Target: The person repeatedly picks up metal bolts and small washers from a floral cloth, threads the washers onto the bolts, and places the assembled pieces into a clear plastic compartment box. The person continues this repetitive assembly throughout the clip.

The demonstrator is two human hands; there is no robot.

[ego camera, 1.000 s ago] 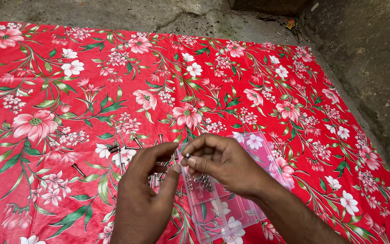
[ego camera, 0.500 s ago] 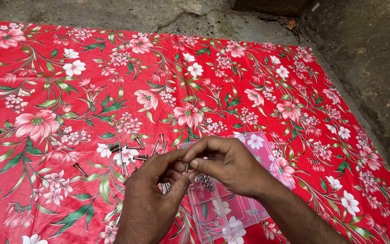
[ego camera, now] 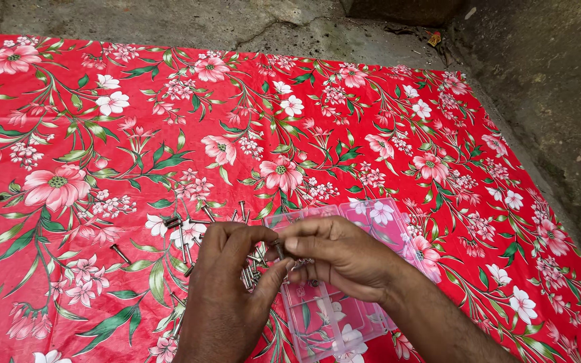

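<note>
Bolt point(ego camera: 278, 249), small and dark, sits pinched between the fingertips of both hands, low in the middle of the view and just above the near left corner of the box point(ego camera: 344, 309). Left hand point(ego camera: 226, 296) comes up from the bottom edge, its fingers curled inward and its thumb and forefinger closed on the bolt from the left. Right hand point(ego camera: 341, 254) reaches in from the lower right, its fingers bent and drawn together, meeting the left fingertips at the same bolt; whether it grips the bolt itself or a tiny part on it cannot be told. Under the right hand lies the box, clear plastic with small compartments, its lid open and lying flat beyond it toward the right; a few small dark parts show in one compartment, too small to tell apart. Just left of the box, partly hidden by the left hand, a heap of bolts point(ego camera: 189, 235) lies loose on the cloth point(ego camera: 102, 134), some touching one another. One stray bolt point(ego camera: 120, 253) lies apart, farther left. The cloth is red with pink and white flowers and green leaves, spread flat and filling most of the view. Beyond its far edge and along its right side runs bare grey concrete point(ego camera: 546, 87), cracked and stained.
</note>
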